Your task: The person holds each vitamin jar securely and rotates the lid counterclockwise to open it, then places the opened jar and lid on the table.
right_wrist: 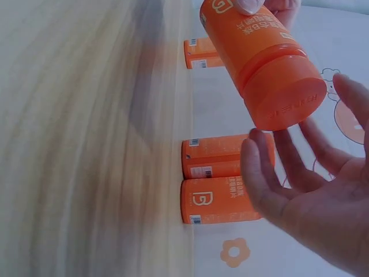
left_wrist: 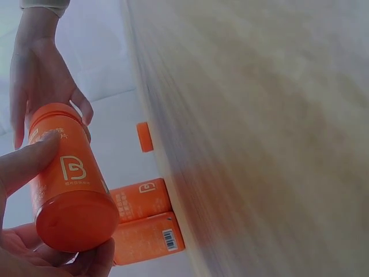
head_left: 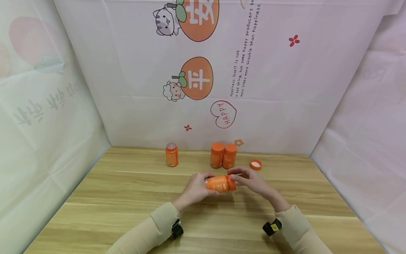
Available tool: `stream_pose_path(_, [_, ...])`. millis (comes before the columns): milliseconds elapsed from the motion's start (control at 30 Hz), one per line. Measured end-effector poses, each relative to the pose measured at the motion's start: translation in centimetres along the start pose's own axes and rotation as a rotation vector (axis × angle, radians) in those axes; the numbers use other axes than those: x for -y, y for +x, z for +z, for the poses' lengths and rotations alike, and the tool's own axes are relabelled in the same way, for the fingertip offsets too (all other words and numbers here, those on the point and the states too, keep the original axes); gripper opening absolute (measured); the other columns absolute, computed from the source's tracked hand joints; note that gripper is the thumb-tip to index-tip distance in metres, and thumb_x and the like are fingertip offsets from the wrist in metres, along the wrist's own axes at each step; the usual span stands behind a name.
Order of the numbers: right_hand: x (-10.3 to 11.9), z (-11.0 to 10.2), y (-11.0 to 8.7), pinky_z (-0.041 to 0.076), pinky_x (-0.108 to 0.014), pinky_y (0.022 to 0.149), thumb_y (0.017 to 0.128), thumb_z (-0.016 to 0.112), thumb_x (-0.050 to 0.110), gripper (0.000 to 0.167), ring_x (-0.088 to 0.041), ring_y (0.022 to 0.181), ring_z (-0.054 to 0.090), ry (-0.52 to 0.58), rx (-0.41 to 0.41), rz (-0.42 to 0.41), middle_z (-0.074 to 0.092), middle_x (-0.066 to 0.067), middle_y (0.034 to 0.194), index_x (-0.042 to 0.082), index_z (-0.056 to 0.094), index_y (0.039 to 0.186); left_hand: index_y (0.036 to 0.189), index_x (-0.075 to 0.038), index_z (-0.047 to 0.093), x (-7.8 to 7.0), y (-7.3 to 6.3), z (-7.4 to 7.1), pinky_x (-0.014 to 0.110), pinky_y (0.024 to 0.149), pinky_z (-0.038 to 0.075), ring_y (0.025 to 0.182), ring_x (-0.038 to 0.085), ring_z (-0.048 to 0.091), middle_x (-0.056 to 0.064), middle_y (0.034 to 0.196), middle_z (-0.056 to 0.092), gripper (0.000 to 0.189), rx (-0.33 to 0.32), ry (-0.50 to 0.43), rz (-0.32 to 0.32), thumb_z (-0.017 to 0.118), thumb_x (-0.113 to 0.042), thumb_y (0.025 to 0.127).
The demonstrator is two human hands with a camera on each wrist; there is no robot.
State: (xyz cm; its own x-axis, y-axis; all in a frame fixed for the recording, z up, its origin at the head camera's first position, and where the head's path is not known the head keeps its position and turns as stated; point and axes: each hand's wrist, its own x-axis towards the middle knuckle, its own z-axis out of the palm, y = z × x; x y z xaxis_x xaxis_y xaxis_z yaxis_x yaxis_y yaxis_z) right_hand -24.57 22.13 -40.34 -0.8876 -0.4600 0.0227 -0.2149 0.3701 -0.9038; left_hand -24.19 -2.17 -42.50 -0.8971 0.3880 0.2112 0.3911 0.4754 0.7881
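Note:
My left hand (head_left: pixel 196 188) grips an orange pill bottle (head_left: pixel 219 183) round its body, thumb on one side and fingers on the other. The bottle is held tilted above the table, its orange screw cap (right_wrist: pixel 285 92) on and pointing to the right. Around that cap end my right hand (head_left: pixel 250 179) is spread, its fingers loosely bent. In the right wrist view the fingertips (right_wrist: pixel 258 138) are right by the cap's edge, with the palm facing it. In the left wrist view the bottle's base (left_wrist: pixel 78 222) faces the camera.
Two capped orange bottles (head_left: pixel 217 155) stand side by side at the back of the wooden table (head_left: pixel 127 211). Further left stands an uncapped orange bottle (head_left: pixel 172 155) with a silvery top. A loose orange cap (head_left: pixel 255 164), white inside, lies back right. Printed white cloth (head_left: pixel 269 106) walls the table.

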Motion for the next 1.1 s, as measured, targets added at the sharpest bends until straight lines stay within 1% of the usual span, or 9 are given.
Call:
stream_pose_path(67, [0.2, -0.1, 0.1, 0.049, -0.050, 0.091, 0.097, 0.052, 0.035, 0.042, -0.029, 0.116, 0.056, -0.016, 0.006, 0.019, 0.054, -0.015, 0.131, 0.009, 0.053, 0.129, 0.115, -0.007, 0.065, -0.1, 0.0, 0.0, 0.033, 0.079, 0.049, 0.089, 0.016, 0.060, 0.005, 0.107, 0.067, 0.056, 0.002, 0.001, 0.003, 0.087, -0.019, 0.064])
stream_pose_path(233, [0.5, -0.3, 0.3, 0.051, -0.047, 0.087, 0.098, 0.048, 0.042, 0.047, -0.028, 0.111, 0.059, -0.081, 0.023, 0.091, 0.057, -0.017, 0.125, 0.005, 0.054, 0.127, 0.115, -0.007, 0.064, -0.2, -0.1, 0.0, 0.033, 0.079, 0.049, 0.090, 0.015, 0.060, 0.005, 0.107, 0.067, 0.057, 0.006, 0.002, 0.009, 0.087, -0.019, 0.065])
stream_pose_path(367, [0.7, -0.6, 0.4, 0.052, -0.048, 0.084, 0.098, 0.047, 0.043, 0.046, -0.029, 0.104, 0.062, -0.099, 0.049, 0.135, 0.059, -0.017, 0.121, 0.005, 0.056, 0.123, 0.114, -0.008, 0.065, -0.3, -0.1, 0.0, 0.032, 0.079, 0.049, 0.089, 0.014, 0.059, 0.004, 0.106, 0.067, 0.057, 0.002, 0.012, 0.015, 0.088, -0.021, 0.064])
stream_pose_path(500, [0.8, -0.7, 0.4, 0.053, -0.046, 0.082, 0.097, 0.047, 0.045, 0.048, -0.027, 0.100, 0.063, -0.125, 0.081, 0.178, 0.060, -0.013, 0.117, 0.006, 0.056, 0.123, 0.113, -0.008, 0.065, -0.4, -0.1, 0.0, 0.031, 0.078, 0.048, 0.089, 0.013, 0.059, 0.003, 0.106, 0.067, 0.056, -0.001, 0.024, 0.022, 0.088, -0.021, 0.064])
stream_pose_path(600, [0.9, -0.7, 0.5, 0.053, -0.045, 0.081, 0.097, 0.047, 0.047, 0.051, -0.024, 0.095, 0.064, -0.139, 0.108, 0.204, 0.064, -0.010, 0.109, 0.005, 0.056, 0.124, 0.112, -0.008, 0.065, -0.4, -0.1, 0.0, 0.030, 0.078, 0.048, 0.089, 0.013, 0.059, 0.004, 0.105, 0.067, 0.055, -0.004, 0.031, 0.027, 0.088, -0.021, 0.064])
stream_pose_path(767, [1.1, -0.7, 0.4, 0.053, -0.045, 0.081, 0.097, 0.046, 0.048, 0.055, -0.022, 0.089, 0.064, -0.130, 0.130, 0.217, 0.065, -0.010, 0.100, 0.003, 0.054, 0.126, 0.112, -0.007, 0.066, -0.4, -0.1, 0.1, 0.029, 0.077, 0.048, 0.088, 0.013, 0.059, 0.004, 0.105, 0.067, 0.055, -0.009, 0.037, 0.031, 0.088, -0.021, 0.063])
stream_pose_path(933, [1.2, -0.7, 0.3, 0.054, -0.044, 0.081, 0.096, 0.049, 0.047, 0.054, -0.021, 0.091, 0.064, -0.130, 0.134, 0.219, 0.064, -0.010, 0.104, 0.002, 0.054, 0.125, 0.112, -0.007, 0.065, -0.3, -0.1, 0.1, 0.029, 0.077, 0.049, 0.088, 0.013, 0.059, 0.004, 0.105, 0.067, 0.055, -0.005, 0.038, 0.029, 0.088, -0.020, 0.063])
stream_pose_path(1000, [1.2, -0.8, 0.3, 0.054, -0.045, 0.082, 0.095, 0.050, 0.045, 0.054, -0.022, 0.093, 0.064, -0.125, 0.145, 0.203, 0.063, -0.011, 0.108, 0.000, 0.053, 0.126, 0.112, -0.007, 0.065, -0.4, -0.2, 0.1, 0.030, 0.077, 0.049, 0.088, 0.013, 0.059, 0.004, 0.105, 0.067, 0.055, -0.004, 0.039, 0.025, 0.088, -0.020, 0.063])
stream_pose_path(1100, [1.3, -0.9, 0.2, 0.053, -0.047, 0.083, 0.096, 0.052, 0.041, 0.050, -0.023, 0.094, 0.064, -0.107, 0.163, 0.179, 0.062, -0.013, 0.112, 0.001, 0.052, 0.127, 0.112, -0.008, 0.065, -0.5, -0.2, 0.0, 0.029, 0.077, 0.049, 0.088, 0.013, 0.059, 0.004, 0.105, 0.067, 0.055, -0.004, 0.042, 0.022, 0.088, -0.020, 0.063])
